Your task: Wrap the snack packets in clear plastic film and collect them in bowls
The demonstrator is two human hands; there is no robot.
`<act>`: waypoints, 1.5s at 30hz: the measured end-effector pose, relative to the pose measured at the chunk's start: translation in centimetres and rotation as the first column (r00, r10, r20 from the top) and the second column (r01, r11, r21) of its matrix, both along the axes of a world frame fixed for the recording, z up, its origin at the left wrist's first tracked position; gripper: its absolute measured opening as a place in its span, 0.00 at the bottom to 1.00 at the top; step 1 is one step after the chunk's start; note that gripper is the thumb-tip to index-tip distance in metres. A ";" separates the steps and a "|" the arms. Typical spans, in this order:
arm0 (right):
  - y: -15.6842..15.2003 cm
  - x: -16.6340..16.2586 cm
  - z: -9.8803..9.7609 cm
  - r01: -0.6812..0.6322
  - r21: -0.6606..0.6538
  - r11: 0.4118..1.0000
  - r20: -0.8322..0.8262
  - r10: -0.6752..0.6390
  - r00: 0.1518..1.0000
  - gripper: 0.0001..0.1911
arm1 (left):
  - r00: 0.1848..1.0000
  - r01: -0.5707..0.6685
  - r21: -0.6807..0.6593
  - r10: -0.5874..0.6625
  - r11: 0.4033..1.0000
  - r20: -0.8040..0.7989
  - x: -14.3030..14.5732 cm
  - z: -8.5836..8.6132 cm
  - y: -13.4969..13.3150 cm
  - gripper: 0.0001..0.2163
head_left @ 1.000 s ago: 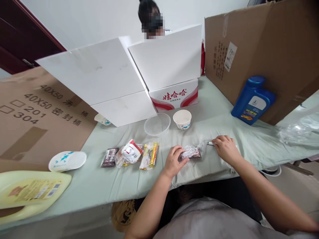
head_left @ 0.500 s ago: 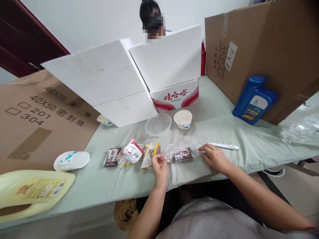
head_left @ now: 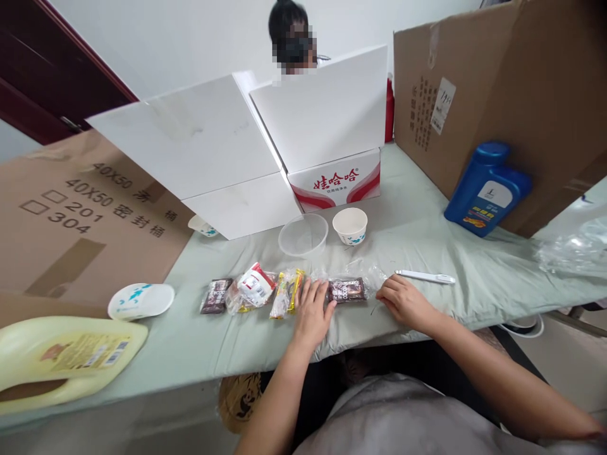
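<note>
A dark brown snack packet in a clear plastic bag (head_left: 348,289) lies on the pale green tablecloth (head_left: 417,234). My left hand (head_left: 313,313) rests flat on the bag's left end, fingers stretched out. My right hand (head_left: 403,302) sits at the bag's right end with fingers curled, touching the plastic. To the left lie a yellow-orange bagged snack (head_left: 284,292), a red-and-white bagged packet (head_left: 250,288) and a small dark packet (head_left: 215,296). A white pen-like stick (head_left: 425,277) lies just beyond my right hand.
A clear plastic tub (head_left: 303,235) and a paper cup (head_left: 349,225) stand behind the snacks, before an open white carton (head_left: 334,180). Blue bottle (head_left: 488,188) against a cardboard wall at right. Yellow jug (head_left: 61,360) and a paper lid (head_left: 141,300) at left. A person sits behind the carton.
The bagged brown snack went from between my hands to lying spread on the cloth. My right hand let go of the white stick. My left hand went from pinching the plastic to lying flat.
</note>
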State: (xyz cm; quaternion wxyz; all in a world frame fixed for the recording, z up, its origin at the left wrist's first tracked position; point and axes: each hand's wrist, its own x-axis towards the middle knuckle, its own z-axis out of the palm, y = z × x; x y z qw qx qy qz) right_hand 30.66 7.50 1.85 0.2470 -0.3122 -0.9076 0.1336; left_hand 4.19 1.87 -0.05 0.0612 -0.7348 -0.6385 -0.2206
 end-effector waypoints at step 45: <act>2.1 -2.7 -3.3 0.222 0.066 0.973 0.191 -0.231 0.954 0.19 | 0.947 0.321 -0.307 -0.313 0.896 0.077 4.5 4.0 0.7 0.17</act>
